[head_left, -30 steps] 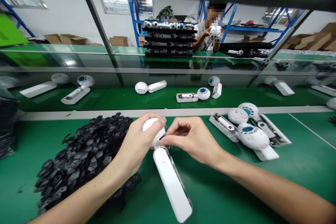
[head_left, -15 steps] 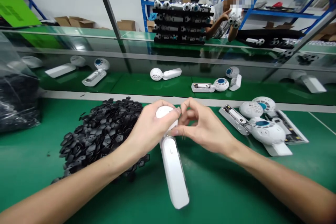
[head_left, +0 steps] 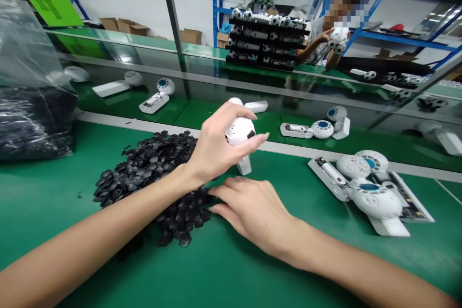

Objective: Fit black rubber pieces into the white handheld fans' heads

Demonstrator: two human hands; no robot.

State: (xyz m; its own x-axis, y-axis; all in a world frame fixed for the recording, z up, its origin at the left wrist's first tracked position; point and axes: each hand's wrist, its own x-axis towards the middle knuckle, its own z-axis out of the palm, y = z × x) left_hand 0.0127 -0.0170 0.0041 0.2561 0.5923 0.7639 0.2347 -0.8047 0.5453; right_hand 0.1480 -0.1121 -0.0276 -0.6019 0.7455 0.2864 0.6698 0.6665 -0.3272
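Observation:
My left hand [head_left: 218, 147] is wrapped round the ball-shaped head of a white handheld fan [head_left: 238, 131], raised above the green table. One black pentagon patch shows on the right of the head, with more black at its left edge. The fan's handle points away from me, partly hidden behind my thumb. Below it, my right hand [head_left: 256, 209] reaches palm-down to the right edge of a pile of black pentagon pieces [head_left: 155, 166]. Its thumb and forefinger are apart at the pieces, and I see nothing held between them.
Several white fans [head_left: 375, 197] lie grouped on the right. More, such as this white fan [head_left: 322, 129], lie on the green strip beyond the pale ledge. A clear bag [head_left: 32, 115] of black pieces stands left. Across the bench, a person [head_left: 325, 41] holds a ball beside a loaded black rack [head_left: 265, 41].
My left hand has lifted the fan away from me and turned its handle to the far side. My right hand has left the fan and moved down-left to the black pile.

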